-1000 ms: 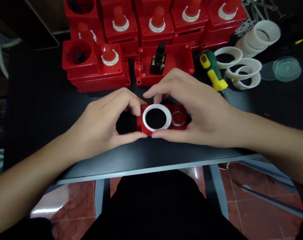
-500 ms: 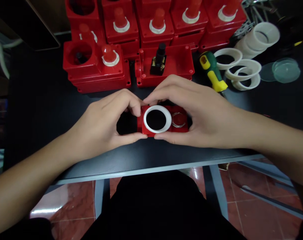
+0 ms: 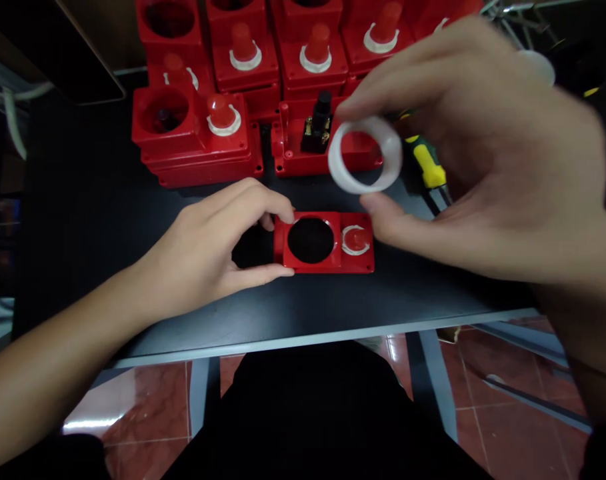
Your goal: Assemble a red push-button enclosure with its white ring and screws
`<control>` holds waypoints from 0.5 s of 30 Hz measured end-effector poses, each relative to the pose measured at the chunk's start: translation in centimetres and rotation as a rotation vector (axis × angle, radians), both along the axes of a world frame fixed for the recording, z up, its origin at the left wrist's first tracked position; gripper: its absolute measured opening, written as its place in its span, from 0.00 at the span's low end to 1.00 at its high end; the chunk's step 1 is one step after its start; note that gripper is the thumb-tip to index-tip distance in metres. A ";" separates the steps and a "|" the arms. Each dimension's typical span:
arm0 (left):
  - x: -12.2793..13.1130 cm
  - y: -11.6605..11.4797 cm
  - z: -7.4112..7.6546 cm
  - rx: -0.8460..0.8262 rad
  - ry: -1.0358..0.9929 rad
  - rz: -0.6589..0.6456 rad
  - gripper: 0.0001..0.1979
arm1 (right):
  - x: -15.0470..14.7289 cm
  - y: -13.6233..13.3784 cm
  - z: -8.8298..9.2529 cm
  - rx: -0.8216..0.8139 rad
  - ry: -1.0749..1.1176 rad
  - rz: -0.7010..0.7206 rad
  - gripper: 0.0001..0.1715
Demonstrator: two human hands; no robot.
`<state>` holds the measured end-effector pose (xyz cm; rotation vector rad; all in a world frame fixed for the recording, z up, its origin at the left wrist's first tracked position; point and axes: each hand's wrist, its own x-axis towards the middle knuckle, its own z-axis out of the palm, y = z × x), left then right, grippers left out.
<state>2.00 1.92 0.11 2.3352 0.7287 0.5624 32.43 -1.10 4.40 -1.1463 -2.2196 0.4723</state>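
A red plastic cover [image 3: 333, 264] lies on the dark table, with a large round hole at its left and a red button cap [image 3: 355, 239] in a white collar at its right. My left hand [image 3: 227, 233] pinches the cover's left end between thumb and fingers. Raised above the table, my right hand [image 3: 483, 160] grips a white plastic ring [image 3: 391, 159] by its edge between thumb and forefinger. The ring hangs apart from the cover, tilted toward me, and red parts show through it.
Several red boxes [image 3: 193, 143] with button caps stand along the back. An open red box [image 3: 295, 160] holds a black switch [image 3: 317, 130]. A yellow and green screwdriver [image 3: 429, 163] lies behind my right hand. The table's front edge [image 3: 283, 346] runs close to me.
My right hand has lifted the white ring off the cover's round hole and carried it up and right, toward the camera. My left hand stays on the cover.
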 end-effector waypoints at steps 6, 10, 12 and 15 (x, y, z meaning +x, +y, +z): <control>0.1 0.5 0.3 0.021 -0.067 -0.016 0.12 | 0.3 0.2 0.0 -0.150 0.327 -0.192 0.24; 0.0 0.6 0.8 0.025 -0.134 -0.001 0.12 | 0.0 1.1 -0.8 -0.220 0.516 -0.092 0.20; 0.0 0.6 1.0 0.026 -0.151 0.004 0.10 | -0.1 1.5 -1.0 -0.246 0.534 -0.028 0.14; -0.1 0.7 0.9 0.010 -0.169 -0.002 0.10 | -0.3 1.6 -1.3 -0.319 0.602 0.024 0.09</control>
